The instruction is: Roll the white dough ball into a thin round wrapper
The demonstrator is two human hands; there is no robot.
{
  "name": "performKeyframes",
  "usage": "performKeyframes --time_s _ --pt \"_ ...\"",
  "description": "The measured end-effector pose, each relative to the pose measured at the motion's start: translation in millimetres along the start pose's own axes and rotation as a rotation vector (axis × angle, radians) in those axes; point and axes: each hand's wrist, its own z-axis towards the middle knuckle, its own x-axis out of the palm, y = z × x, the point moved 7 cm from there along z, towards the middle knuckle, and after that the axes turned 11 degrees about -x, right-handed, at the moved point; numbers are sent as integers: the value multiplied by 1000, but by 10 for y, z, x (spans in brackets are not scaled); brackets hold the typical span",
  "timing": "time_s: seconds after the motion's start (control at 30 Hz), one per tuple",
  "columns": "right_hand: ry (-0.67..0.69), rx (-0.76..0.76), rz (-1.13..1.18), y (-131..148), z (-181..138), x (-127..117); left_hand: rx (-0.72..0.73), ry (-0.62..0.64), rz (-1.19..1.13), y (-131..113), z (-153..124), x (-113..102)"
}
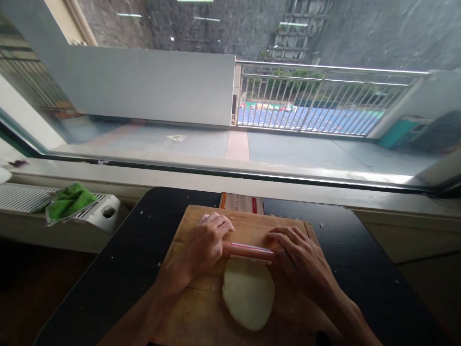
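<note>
A pale oval sheet of dough (pixel 248 299) lies on a wooden cutting board (pixel 201 307). Across the dough's far edge rests a pink rolling pin (pixel 248 250). My left hand (pixel 207 242) presses on the pin's left end, fingers stretched flat over it. Over the pin's right end lies my right hand (pixel 297 257), its fingers also extended. Both palms bear down on the pin and hide its ends.
The board sits on a black table (pixel 360 269) by a large window. A small box with a red label (pixel 242 203) lies beyond the board. A green cloth (pixel 68 201) rests on a white radiator ledge (pixel 97 216) at the left.
</note>
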Motion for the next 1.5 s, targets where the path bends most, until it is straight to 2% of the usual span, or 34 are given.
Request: performKeyframes --time_s 0.13,0.37,0.53,0.67,0.87,1.03,1.17,1.3,1.5 --pt "18 77 83 -50 6 -11 15 -18 -69 42 5 12" --pt "-17 46 128 -66 47 -64 -75 -2 -150 181 12 41" --pt "26 -7 176 10 -30 -101 -23 -40 -117 89 -32 -66" --pt "115 -67 228 200 -69 -134 -24 40 -77 -7 -84 -88" --pt "113 -9 162 174 -123 -2 -100 95 89 -90 -147 -95" --pt "54 -128 57 260 -264 -24 -70 82 172 -119 -202 -47" --pt "33 -109 100 380 -292 -140 -68 84 221 -98 -313 -9" --pt "113 -92 78 446 -280 -94 -61 69 263 -91 -500 20" --pt "112 -67 -15 555 -393 -78 -83 -51 269 -61 -760 43"
